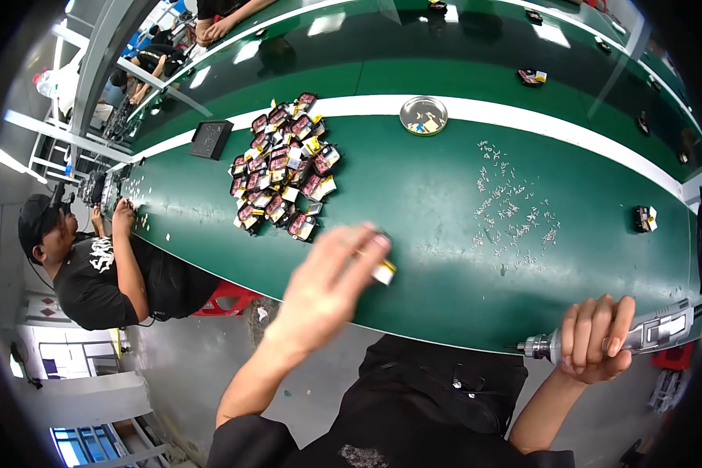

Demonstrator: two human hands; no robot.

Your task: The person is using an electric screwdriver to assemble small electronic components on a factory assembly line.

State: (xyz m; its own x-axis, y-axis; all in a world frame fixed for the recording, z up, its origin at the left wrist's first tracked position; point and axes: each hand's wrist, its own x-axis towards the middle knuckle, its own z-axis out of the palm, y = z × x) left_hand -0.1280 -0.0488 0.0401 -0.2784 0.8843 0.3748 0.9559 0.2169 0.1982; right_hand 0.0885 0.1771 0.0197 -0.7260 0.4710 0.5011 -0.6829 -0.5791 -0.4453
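My left hand (324,285) is closed over a small dark unit, mostly hidden by the fingers. Its white-and-yellow tag (384,272) sticks out below the fingertips, above the green work surface (421,195). A powered screwdriver (651,331) with a grey, partly see-through body lies in my right hand (597,339) at the near right edge, its bit pointing left. Just beyond my left hand is a heap of small black units (281,168) with reddish faces and white-and-yellow tags. Many tiny silvery pieces, apparently screws, are scattered (515,207) right of centre.
A round metal dish (423,115) with small pale pieces stands by the white rail (507,117). Left of the heap sits a black tray (210,139). One unit (644,219) lies far right. Beyond the rail, a dark belt (444,47) carries several units. A co-worker (101,269) sits at left.
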